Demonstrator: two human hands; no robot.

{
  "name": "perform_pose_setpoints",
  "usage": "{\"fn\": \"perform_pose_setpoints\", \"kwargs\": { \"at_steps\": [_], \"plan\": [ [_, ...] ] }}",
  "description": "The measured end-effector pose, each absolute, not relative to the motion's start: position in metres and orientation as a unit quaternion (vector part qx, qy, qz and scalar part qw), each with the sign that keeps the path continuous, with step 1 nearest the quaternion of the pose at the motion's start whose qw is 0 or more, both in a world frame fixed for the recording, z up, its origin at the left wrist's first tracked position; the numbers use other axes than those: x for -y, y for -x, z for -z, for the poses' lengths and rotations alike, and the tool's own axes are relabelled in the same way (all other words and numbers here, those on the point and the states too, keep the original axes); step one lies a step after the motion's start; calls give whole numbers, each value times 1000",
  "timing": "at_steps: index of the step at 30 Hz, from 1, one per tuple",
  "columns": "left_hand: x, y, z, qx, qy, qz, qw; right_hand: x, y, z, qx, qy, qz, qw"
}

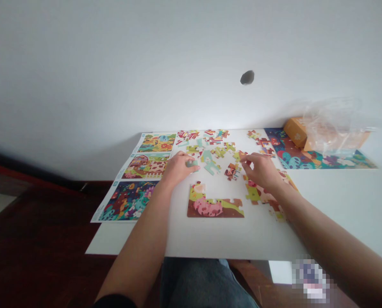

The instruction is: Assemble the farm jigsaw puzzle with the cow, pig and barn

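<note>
My left hand (178, 169) is closed, with a pale green puzzle piece (191, 163) between thumb and fingers. Over the right side of the loose pieces, my right hand (260, 169) pinches at the edge of a yellow-green and orange puzzle piece (239, 155). Below and between the hands lies a joined corner of the puzzle (207, 208) with a pink pig on brown and green ground. A piece with a brown animal's face (232, 171) sits just left of my right hand. Several more pieces (254, 194) lie partly hidden under my right forearm.
A reference sheet (120, 188) with three printed pictures lies on the left of the white table (335, 201). Loose pieces (210, 137) spread toward the wall. At the back right, an orange box (295, 131) and a clear plastic bag (335, 124) rest on a dark blue picture (283, 149).
</note>
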State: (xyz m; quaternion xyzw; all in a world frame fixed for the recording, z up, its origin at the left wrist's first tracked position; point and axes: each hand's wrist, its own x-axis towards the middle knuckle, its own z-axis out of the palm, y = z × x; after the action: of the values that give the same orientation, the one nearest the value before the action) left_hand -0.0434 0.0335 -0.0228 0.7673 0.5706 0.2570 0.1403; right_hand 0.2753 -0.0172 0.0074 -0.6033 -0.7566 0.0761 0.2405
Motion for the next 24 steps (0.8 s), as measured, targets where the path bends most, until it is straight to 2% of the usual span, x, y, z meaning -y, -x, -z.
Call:
{"fn": "perform_pose_setpoints", "kwargs": {
  "at_steps": [4, 7, 10, 12, 24],
  "plan": [
    [-36, 45, 24, -569, -767, -263, 137, 13, -289, -18, 727, 645, -73, 221],
    [-36, 44, 23, -568, -765, -268, 141, 8, -307, -27, 724, 666, -111, 138],
    [-36, 43, 22, -572, -763, -265, 144, 3, -321, -30, 759, 625, -180, 33],
    [-35, 42, 21, -573, -762, -264, 144, 1, -325, -28, 780, 596, -193, -4],
    [-32, 43, 20, -582, -762, -238, 156, 5, -319, -25, 793, 597, -95, -80]
  ]
}}
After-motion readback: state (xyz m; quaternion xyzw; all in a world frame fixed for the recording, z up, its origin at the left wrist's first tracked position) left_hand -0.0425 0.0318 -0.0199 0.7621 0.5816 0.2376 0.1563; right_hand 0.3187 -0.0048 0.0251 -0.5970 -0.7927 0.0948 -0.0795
